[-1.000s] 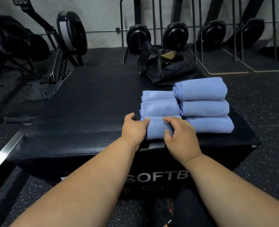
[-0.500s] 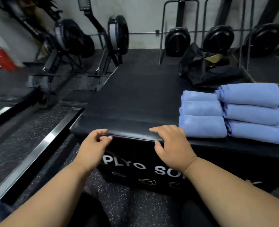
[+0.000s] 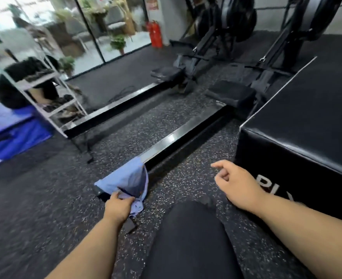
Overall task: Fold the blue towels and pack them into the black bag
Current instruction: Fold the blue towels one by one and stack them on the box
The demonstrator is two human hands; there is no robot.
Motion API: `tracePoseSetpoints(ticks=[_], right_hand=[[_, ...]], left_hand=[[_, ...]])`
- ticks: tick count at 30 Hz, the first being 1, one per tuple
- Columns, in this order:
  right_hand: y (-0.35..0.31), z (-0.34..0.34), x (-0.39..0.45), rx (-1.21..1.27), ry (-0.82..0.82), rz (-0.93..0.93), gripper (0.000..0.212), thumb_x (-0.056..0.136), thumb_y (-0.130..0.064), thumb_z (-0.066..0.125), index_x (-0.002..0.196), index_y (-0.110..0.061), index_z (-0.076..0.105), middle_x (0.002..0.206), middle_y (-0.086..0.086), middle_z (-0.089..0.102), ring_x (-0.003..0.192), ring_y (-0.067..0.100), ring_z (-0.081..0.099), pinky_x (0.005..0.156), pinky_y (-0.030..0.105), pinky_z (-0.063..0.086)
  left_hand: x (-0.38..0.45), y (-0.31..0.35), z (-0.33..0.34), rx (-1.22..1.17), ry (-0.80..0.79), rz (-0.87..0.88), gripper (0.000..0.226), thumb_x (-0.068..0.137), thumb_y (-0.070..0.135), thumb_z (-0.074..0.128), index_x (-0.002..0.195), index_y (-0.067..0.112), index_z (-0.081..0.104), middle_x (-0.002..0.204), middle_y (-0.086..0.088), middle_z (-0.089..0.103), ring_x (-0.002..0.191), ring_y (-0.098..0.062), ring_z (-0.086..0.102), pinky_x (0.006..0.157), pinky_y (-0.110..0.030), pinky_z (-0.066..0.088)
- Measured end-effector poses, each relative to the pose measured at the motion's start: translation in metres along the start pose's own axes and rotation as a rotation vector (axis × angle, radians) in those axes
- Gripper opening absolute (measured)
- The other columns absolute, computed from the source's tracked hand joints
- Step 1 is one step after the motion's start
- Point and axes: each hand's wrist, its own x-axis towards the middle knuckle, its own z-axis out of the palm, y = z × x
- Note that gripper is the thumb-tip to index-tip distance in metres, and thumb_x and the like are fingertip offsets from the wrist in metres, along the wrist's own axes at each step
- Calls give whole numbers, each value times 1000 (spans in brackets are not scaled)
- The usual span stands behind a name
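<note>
- Towel: one blue towel [image 3: 125,183] lies crumpled over the near end of a rowing-machine rail [image 3: 172,139], on the speckled floor [image 3: 45,198]; bunched, so its long axis is unclear.
- Left hand [image 3: 117,208] grips the towel's near edge, fingers curled round the cloth.
- Right hand [image 3: 234,182] hangs in the air with loosely curled fingers, holding nothing, just beside the black plyo box [image 3: 306,121].
- White shelf rack [image 3: 45,93] at far left holds dark items, too blurred to identify.
</note>
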Motion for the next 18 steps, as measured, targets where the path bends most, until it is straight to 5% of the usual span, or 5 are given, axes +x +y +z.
tracePoseSetpoints(ticks=[3, 9, 13, 18], right_hand=[[-23, 38, 42, 0, -93, -24, 31, 101, -25, 58, 125, -45, 57, 75, -25, 64, 57, 4, 59, 59, 28, 47], [-42, 87, 111, -4, -200, -34, 30, 101, -25, 59, 124, -44, 59, 80, -19, 65, 59, 5, 60, 59, 28, 51], [-44, 101, 147, 10, -240, -14, 29, 101, -22, 59, 121, -42, 61, 83, -13, 68, 55, 5, 58, 54, 29, 49], [-40, 113, 173, 45, -258, 12, 31, 100, -17, 59, 121, -39, 62, 89, -3, 70, 54, 6, 56, 49, 25, 47]], left_hand=[[27, -28, -9, -59, 11, -60, 53, 75, 34, 83, 124, 20, 68, 119, -9, 72, 111, -29, 66, 99, -42, 54], [83, -33, -12, -141, -46, -167, 67, 66, 41, 81, 126, 13, 70, 120, -6, 72, 103, -23, 69, 87, -32, 53], [121, -22, -8, -293, -53, -246, 64, 87, 26, 78, 147, 20, 57, 136, -8, 61, 120, -28, 61, 101, -36, 48], [179, -40, 8, -412, -21, -308, 71, 88, 28, 75, 154, 19, 50, 156, -6, 51, 137, -28, 52, 119, -43, 40]])
